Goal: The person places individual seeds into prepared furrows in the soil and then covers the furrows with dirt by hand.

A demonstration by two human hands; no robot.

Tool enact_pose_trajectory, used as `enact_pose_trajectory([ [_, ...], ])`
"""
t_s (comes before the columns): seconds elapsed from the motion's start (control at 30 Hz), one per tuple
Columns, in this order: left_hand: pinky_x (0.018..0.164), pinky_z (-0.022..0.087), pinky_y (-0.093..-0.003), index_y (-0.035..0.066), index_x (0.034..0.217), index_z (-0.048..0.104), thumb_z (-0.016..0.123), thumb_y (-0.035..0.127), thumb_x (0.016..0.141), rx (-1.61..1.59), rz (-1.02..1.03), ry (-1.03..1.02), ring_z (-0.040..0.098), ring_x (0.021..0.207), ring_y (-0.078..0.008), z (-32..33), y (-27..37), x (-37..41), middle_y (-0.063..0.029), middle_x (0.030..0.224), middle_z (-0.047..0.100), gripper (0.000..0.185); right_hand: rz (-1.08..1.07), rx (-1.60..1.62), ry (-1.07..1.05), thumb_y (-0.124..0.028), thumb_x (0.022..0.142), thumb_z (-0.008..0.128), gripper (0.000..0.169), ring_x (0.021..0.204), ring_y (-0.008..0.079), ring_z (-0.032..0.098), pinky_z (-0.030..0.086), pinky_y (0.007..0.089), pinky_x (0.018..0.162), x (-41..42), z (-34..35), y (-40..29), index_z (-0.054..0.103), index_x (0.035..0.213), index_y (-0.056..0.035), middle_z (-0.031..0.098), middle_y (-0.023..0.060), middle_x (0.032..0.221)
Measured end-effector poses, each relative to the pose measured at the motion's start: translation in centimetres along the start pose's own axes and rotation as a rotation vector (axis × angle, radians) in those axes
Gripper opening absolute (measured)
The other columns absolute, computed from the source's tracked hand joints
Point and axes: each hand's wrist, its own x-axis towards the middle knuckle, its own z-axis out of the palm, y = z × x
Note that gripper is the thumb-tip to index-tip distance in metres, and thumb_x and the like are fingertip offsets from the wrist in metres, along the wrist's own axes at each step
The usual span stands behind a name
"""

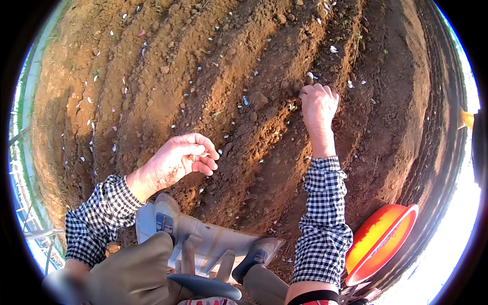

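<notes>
My left hand (183, 158), palm turned up and fingers curled, holds small pale cloves that look like garlic (204, 154) above the furrowed soil. Farther forward and to the right, my right hand (319, 105) reaches down to the soil with its knuckles up and fingers bent; its fingertips are hidden, so whether it holds anything does not show. A white clove (312, 76) lies just beyond its knuckles, and another clove (350, 84) is to its right. More cloves lie spaced along the furrows (236, 106).
An orange-red plastic basin (381, 244) stands tilted at the lower right. Beneath my shoes lies a pale board (209, 236), with the legs of a low stool (206, 286) on it. Clods (259, 100) and small green weeds dot the soil.
</notes>
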Motion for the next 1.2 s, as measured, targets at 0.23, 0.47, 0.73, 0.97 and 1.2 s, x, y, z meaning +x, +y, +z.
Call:
enact_pose_trajectory([
  [0.23,0.094,0.056,-0.0415,-0.004,0.12,0.058,0.048,0.01,0.1,-0.116,0.025,-0.005,0.068,0.107,-0.029,0.5,0.7,1.5,-0.0195,0.118,0.067,0.026,0.094,0.281,-0.064,-0.023,0.08,0.078,0.01,0.083,0.0196,0.063,0.045,0.0387,0.083,-3.0,-3.7,-0.8,0.075,0.081,-0.0137,0.07,0.0001,0.083],
  [0.47,0.103,0.053,-0.046,-0.007,0.136,0.05,0.045,0.009,0.102,-0.232,0.024,-0.06,0.063,0.12,-0.0328,0.8,0.7,3.7,-0.0229,0.126,0.063,0.037,-0.101,0.748,-0.157,-0.016,0.076,0.082,0.024,0.089,0.0226,0.064,0.05,0.0386,0.08,-5.9,-9.0,-8.1,0.076,0.098,-0.008,0.072,0.0074,0.093],
  [0.73,0.101,0.055,-0.0443,-0.009,0.137,0.05,0.042,0.007,0.103,-0.254,0.061,-0.126,0.067,0.108,-0.0256,1.8,-0.1,4.5,-0.0174,0.119,0.064,0.038,-0.211,0.77,-0.019,-0.012,0.079,0.076,0.015,0.086,0.0231,0.061,0.048,0.0372,0.076,-7.0,-8.1,-12.8,0.071,0.092,-0.0081,0.064,0.0036,0.094],
  [0.97,0.1,0.055,-0.0448,-0.008,0.132,0.051,0.044,0.008,0.104,-0.132,0.014,-0.102,0.066,0.111,-0.0308,1.7,0.1,4.4,-0.0215,0.12,0.064,0.033,0.043,0.502,0.005,-0.017,0.096,0.068,0.013,0.068,0.0159,0.059,0.047,0.0326,0.064,-4.5,-5.6,-3.6,0.073,0.096,-0.0046,0.063,0.0038,0.075],
  [1.2,0.091,0.058,-0.0419,-0.003,0.128,0.054,0.046,0.011,0.105,-0.146,-0.019,-0.144,0.068,0.1,-0.0281,1.6,-0.1,4.4,-0.0192,0.116,0.065,0.028,-0.031,-0.035,-0.191,-0.011,0.092,0.064,0.01,0.088,0.0245,0.061,0.045,0.0445,0.084,0.6,-1.6,-0.3,0.07,0.088,-0.0046,0.065,0.0087,0.089],
])
